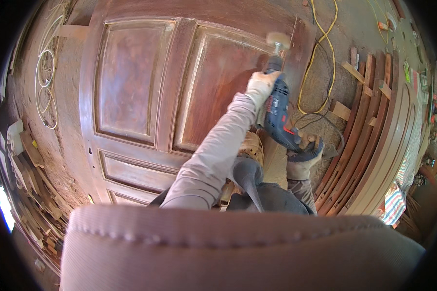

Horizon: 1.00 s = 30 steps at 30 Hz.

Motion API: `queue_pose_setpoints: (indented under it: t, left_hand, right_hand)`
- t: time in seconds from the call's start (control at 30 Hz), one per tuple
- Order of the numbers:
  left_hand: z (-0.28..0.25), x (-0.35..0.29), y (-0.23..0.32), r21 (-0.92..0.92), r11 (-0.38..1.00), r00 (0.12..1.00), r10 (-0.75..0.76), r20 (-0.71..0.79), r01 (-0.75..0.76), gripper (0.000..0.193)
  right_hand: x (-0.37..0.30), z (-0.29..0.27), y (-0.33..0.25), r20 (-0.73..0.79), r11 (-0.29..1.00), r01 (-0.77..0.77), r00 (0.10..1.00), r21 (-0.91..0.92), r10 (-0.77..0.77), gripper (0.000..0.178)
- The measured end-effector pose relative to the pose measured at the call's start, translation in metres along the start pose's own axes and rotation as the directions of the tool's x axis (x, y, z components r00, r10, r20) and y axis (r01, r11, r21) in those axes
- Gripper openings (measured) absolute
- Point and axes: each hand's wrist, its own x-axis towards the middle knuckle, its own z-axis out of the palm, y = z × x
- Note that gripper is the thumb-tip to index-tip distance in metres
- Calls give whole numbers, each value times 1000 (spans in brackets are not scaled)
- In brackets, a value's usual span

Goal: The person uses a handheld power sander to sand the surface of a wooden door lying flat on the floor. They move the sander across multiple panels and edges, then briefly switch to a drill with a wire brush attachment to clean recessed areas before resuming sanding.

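Note:
A dark blue power drill (278, 109) with a red switch is held in both my gloved hands over a brown panelled wooden door (179, 72). My left hand (261, 86) is wrapped round the drill's front, just behind the chuck. At the rear handle, my right hand (307, 149) is closed on the grip; its trigger finger is hard to make out. A pale round brush wheel (278, 40), its edge blurred, sits in the chuck at the door's upper right part. Whether it touches the wood, I cannot tell.
A yellow cable (303, 89) loops over the floor right of the door. Long wooden beams (361, 128) lie stacked at the right, with small wood blocks (341, 110) beside them. A pale hose (40, 72) coils at the left, above piled wood scraps (31, 169). My cap's brim (238, 247) covers the bottom.

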Motion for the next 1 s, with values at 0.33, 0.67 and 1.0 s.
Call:
queue_pose_setpoints:
  t: [0.33, 0.67, 1.0]
  left_hand:
    - [3, 1, 4, 251, 962, 992, -85, -91, 106, 51]
    - [-53, 14, 12, 55, 998, 994, -14, -107, 20, 44]
    - [-169, 2, 83, -181, 983, 982, 1, -190, -36, 28]
  right_hand:
    - [-4, 0, 6, -121, 996, 44, 991, -82, -54, 32]
    - [-2, 28, 28, -27, 999, -37, 999, -12, 37, 31]
    - [31, 81, 112, 252, 989, -111, 964, 98, 84, 35]
